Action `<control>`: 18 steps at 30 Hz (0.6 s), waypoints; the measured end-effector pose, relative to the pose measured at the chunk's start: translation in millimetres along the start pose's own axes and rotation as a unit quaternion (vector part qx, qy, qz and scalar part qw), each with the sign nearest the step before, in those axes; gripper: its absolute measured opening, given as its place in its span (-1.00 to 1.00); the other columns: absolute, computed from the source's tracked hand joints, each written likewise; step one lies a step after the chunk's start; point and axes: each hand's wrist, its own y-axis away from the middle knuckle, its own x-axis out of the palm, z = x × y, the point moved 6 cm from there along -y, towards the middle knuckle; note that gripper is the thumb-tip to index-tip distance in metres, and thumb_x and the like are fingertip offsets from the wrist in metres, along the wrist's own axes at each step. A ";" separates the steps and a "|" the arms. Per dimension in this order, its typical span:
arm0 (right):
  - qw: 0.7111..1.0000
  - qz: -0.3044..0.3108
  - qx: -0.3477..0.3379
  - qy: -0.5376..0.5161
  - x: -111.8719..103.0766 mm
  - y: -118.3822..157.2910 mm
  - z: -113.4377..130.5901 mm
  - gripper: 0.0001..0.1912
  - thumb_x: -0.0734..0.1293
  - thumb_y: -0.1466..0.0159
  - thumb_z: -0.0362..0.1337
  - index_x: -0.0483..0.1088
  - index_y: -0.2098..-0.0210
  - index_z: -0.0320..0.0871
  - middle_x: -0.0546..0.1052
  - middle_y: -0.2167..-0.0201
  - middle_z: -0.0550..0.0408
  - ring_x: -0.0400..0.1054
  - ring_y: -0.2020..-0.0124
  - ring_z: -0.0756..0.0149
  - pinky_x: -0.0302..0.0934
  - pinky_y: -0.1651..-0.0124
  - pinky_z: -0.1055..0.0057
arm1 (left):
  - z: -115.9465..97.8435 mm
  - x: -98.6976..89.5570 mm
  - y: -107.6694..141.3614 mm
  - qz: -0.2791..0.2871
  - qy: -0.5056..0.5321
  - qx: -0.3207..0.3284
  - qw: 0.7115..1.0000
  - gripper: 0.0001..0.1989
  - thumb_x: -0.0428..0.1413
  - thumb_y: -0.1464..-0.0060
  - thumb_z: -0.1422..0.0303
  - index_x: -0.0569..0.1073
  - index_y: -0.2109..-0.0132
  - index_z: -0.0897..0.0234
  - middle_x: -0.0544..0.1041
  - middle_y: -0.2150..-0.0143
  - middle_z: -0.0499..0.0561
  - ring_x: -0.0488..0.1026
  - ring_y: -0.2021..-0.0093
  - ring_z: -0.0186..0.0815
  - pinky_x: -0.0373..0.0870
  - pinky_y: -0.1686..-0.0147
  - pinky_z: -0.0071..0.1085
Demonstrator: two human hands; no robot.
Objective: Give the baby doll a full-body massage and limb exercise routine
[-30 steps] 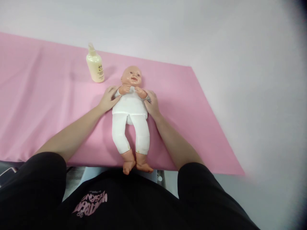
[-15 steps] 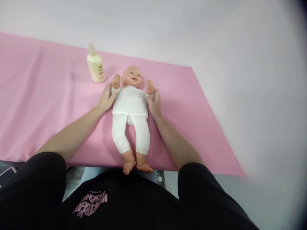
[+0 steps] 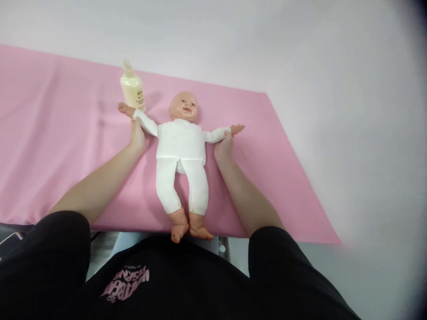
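Observation:
A baby doll point(image 3: 181, 142) with a white cloth body lies on its back, head away from me and bare feet toward me. Both its arms are stretched out sideways. My left hand point(image 3: 137, 137) is closed on the doll's arm at the left, near its wrist, the fingers partly hidden behind the sleeve. On the other side, my right hand point(image 3: 224, 146) grips the doll's right-hand-side arm close to the wrist, thumb on top of the sleeve.
Behind the doll's left-side hand stands a pale yellow pump bottle point(image 3: 132, 89), partly covered by that arm. A pink sheet point(image 3: 267, 178) covers the table, its near edge under the doll's feet. A phone-like object point(image 3: 11, 243) shows at the lower left.
My hands have moved apart, drawing the doll's arms from raised beside its head to spread out wide. The doll's body, head and legs and the bottle stay in place.

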 end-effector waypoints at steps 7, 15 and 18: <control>1.000 0.016 -0.014 0.011 4.1 6.0 8.1 -0.31 0.07 -0.35 -0.24 0.01 -0.46 0.03 0.10 -0.54 0.02 0.04 -0.58 0.24 -0.06 -0.61 -0.15 | -12.1 3.7 11.0 -0.082 0.065 -0.052 0.993 -0.70 0.14 -0.33 0.01 0.44 -0.01 0.07 0.59 -0.11 0.06 0.47 -0.32 -0.07 0.44 -0.34 -0.19; 0.984 0.090 -0.112 0.103 7.3 7.0 17.0 -0.29 0.09 -0.38 -0.17 -0.08 -0.51 0.06 -0.01 -0.56 -0.04 -0.04 -0.59 0.01 -0.04 -0.53 -0.36 | -8.4 1.4 7.8 -0.034 0.011 -0.012 0.999 -0.51 0.16 -0.23 -0.22 0.39 0.03 0.07 0.56 -0.04 0.07 0.48 -0.27 -0.03 0.47 -0.26 -0.15; 0.974 0.122 -0.145 0.123 14.6 18.8 34.4 -0.32 0.10 -0.42 -0.12 -0.06 -0.50 0.09 0.02 -0.55 -0.05 -0.03 -0.59 -0.06 -0.04 -0.50 -0.42 | -10.9 2.0 8.9 -0.006 -0.028 0.009 1.000 -0.47 0.13 -0.22 -0.27 0.38 0.04 0.08 0.54 -0.01 0.09 0.50 -0.23 -0.01 0.48 -0.22 -0.12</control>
